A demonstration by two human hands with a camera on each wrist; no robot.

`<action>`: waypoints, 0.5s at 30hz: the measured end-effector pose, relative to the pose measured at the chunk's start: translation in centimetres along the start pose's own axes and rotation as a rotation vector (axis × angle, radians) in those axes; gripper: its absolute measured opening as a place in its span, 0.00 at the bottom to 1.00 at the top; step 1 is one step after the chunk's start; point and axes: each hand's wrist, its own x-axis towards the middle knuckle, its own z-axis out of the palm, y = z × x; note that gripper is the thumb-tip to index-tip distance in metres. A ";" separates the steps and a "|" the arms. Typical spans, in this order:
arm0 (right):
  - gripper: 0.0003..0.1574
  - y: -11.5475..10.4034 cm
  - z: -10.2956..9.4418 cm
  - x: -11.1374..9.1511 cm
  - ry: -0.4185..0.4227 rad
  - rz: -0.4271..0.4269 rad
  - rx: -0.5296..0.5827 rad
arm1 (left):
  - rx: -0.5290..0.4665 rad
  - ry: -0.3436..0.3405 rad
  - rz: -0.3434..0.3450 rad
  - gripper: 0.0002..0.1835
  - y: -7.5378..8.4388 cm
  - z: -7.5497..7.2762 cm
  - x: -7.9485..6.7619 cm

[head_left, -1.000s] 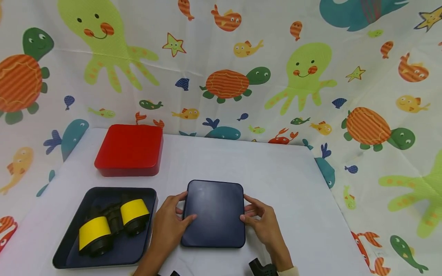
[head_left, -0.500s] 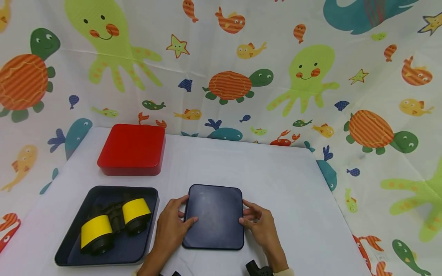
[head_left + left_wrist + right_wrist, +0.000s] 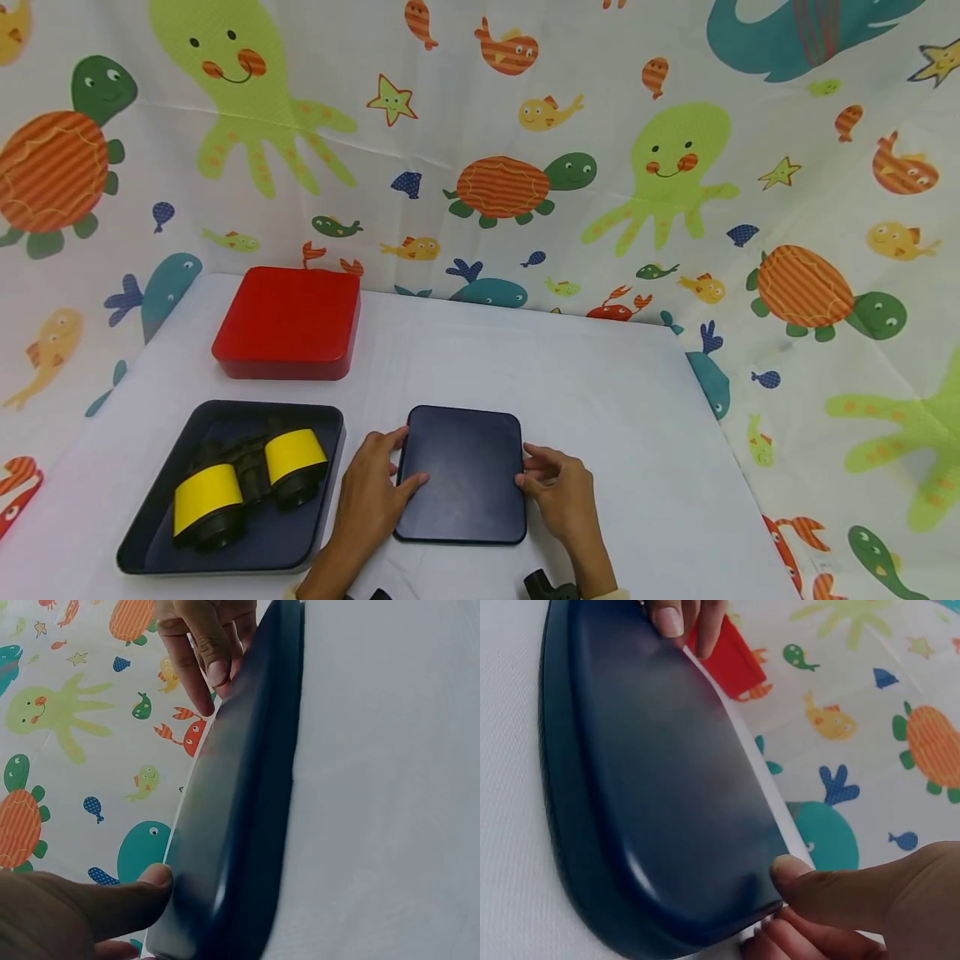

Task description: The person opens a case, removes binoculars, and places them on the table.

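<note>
Dark blue and smooth, a shallow rounded-corner tray or lid [image 3: 461,479] lies flat side up between both hands over the white table, its sides facing down. My left hand [image 3: 369,492] holds its left edge, thumb on top and fingers at the far left side. At the right edge my right hand [image 3: 561,492] pinches it, thumb on top and fingers curled at the side. The wrist views show its deep side wall [image 3: 562,802] close over the white cloth. To the left, yellow and black binoculars [image 3: 247,479] lie in a larger dark blue tray [image 3: 138,533].
A red rounded box [image 3: 288,321] stands at the back left of the white-covered table [image 3: 600,392]. Behind and around the table hangs a curtain [image 3: 450,100] printed with sea animals. The larger tray's right wall is close to my left forearm.
The small dark blue tray and both hands have shifted slightly toward me, and the tray looks a little smaller, as if lowered. The grip is unchanged. The head view has shifted slightly.
</note>
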 end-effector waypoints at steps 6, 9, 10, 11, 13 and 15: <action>0.32 -1.1 0.0 -0.2 0.052 -0.048 -0.065 | 0.002 -0.027 0.054 0.42 0.7 -1.2 -0.3; 0.33 -2.3 -0.1 -0.2 0.072 -0.105 -0.074 | -0.029 -0.099 0.093 0.40 1.9 -2.8 -0.6; 0.33 -2.6 -0.1 -0.2 0.070 -0.127 -0.070 | -0.039 -0.125 0.107 0.40 2.3 -3.5 -0.7; 0.33 -3.1 -0.1 -0.2 0.065 -0.150 -0.059 | -0.051 -0.149 0.117 0.39 2.7 -4.2 -0.9; 0.34 -3.9 -0.1 -0.2 0.045 -0.209 -0.037 | -0.069 -0.188 0.133 0.38 3.3 -5.7 -1.1; 0.34 -4.7 0.1 -0.1 0.024 -0.280 -0.031 | -0.071 -0.211 0.148 0.38 3.7 -7.3 -1.3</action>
